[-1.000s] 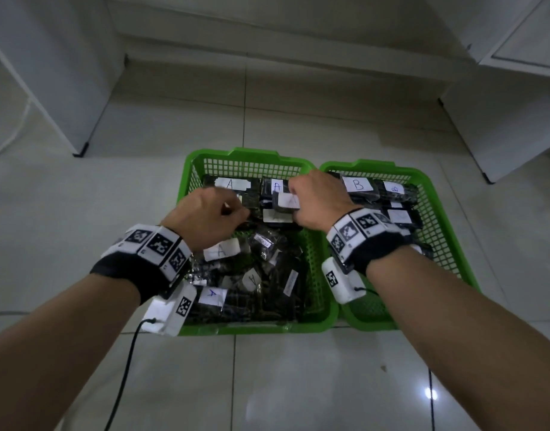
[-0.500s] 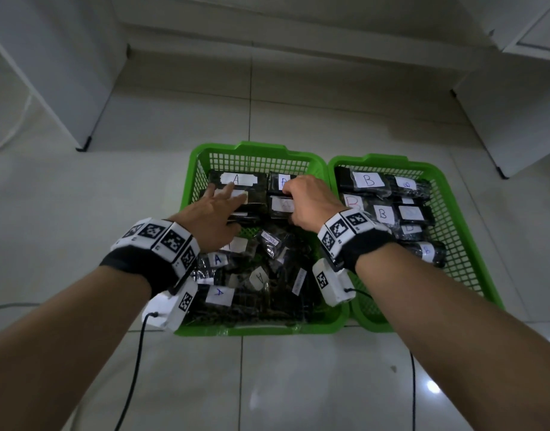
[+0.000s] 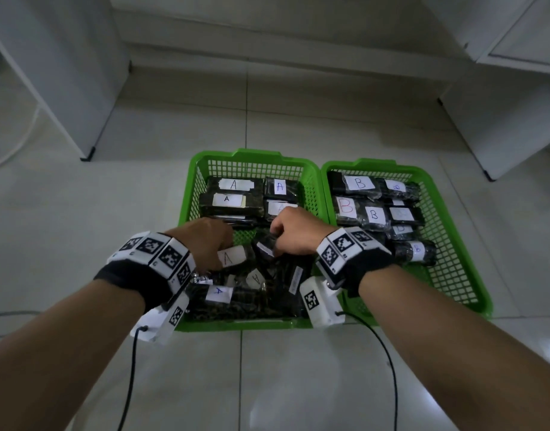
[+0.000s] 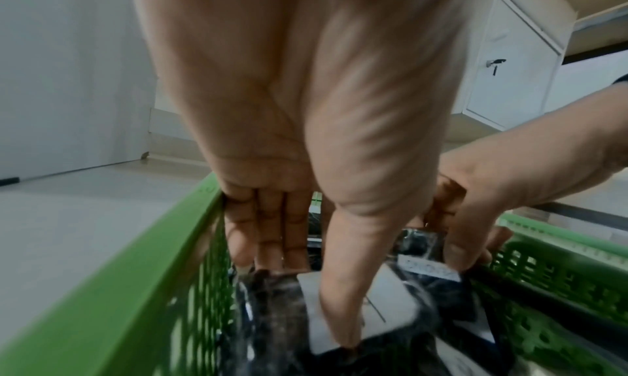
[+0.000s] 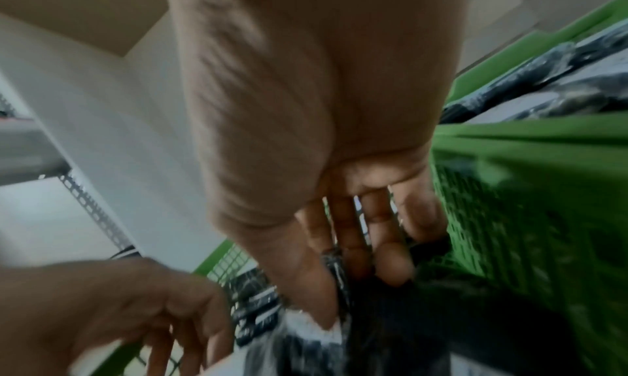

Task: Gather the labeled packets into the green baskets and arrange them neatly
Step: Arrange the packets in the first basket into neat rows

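**Each hand grabs a packet**

Two green baskets sit side by side on the floor [image 3: 80,213]. In the left basket [image 3: 258,153], the left hand [image 3: 205,241] pinches an A packet [image 3: 236,256], thumb on its white label. The right hand [image 3: 294,233] pinches a small dark packet [image 3: 265,245] just beside it. More A packets [image 3: 233,184] lie in rows behind. The right basket [image 3: 373,162] holds B packets [image 3: 359,183].

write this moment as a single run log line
stage: arranging packets in left green basket | left hand: pinches A-labelled packet | right hand: pinches dark packet | right green basket: B-labelled packets
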The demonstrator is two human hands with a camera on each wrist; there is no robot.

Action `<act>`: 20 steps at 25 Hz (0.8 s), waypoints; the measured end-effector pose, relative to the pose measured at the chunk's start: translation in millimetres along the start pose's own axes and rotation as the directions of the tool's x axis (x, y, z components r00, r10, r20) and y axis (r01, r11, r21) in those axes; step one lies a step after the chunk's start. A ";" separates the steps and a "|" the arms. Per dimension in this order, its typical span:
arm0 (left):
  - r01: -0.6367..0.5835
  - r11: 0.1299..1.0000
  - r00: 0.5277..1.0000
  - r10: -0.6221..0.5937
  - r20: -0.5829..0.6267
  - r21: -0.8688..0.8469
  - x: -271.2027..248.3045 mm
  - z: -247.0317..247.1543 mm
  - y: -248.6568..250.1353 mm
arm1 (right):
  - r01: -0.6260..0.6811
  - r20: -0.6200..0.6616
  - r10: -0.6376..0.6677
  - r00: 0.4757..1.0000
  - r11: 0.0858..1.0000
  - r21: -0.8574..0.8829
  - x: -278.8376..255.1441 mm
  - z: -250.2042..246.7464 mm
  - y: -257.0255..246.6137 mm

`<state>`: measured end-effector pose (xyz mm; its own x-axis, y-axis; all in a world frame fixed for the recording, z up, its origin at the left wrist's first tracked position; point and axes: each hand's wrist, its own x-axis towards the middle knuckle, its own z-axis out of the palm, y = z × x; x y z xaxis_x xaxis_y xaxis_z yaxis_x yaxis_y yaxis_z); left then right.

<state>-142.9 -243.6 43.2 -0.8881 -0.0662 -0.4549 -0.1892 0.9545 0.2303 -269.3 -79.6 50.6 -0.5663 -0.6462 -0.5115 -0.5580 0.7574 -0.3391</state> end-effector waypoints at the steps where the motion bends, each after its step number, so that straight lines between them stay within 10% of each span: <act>1: 0.003 1.000 1.000 -0.003 0.000 -0.028 -0.6 1.0 -2.0 | -0.005 0.022 0.005 1.000 0.999 0.035 -1.5 -5.2 1.1; 7: -0.032 0.930 0.978 -0.047 -0.203 -0.367 -4.9 -13.6 0.0 | -0.094 0.137 0.109 0.985 0.989 -0.113 -15.9 -27.0 6.5; 10: -0.045 0.862 0.927 -0.153 -0.344 -0.505 -7.7 -25.6 -4.3 | -0.006 -0.103 -0.012 0.995 0.985 -0.173 -20.7 -26.6 2.9; 13: -0.067 0.783 0.904 -0.215 -0.370 -0.618 -5.3 -31.3 -12.5 | 0.269 -0.369 -0.282 0.886 0.959 -0.088 -19.3 -28.2 -9.4; 20: -0.099 0.849 0.878 -0.171 -0.447 -0.519 -7.8 -29.2 -19.8 | 0.349 -0.370 -0.381 0.847 0.925 -0.153 2.8 -16.1 -28.1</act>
<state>-144.5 -270.5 67.3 -0.9349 -0.3509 -0.0542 -0.2899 0.6662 0.6871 -265.0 -104.2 71.3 -0.4915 -0.8708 -0.0123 -0.8063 0.4604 -0.3714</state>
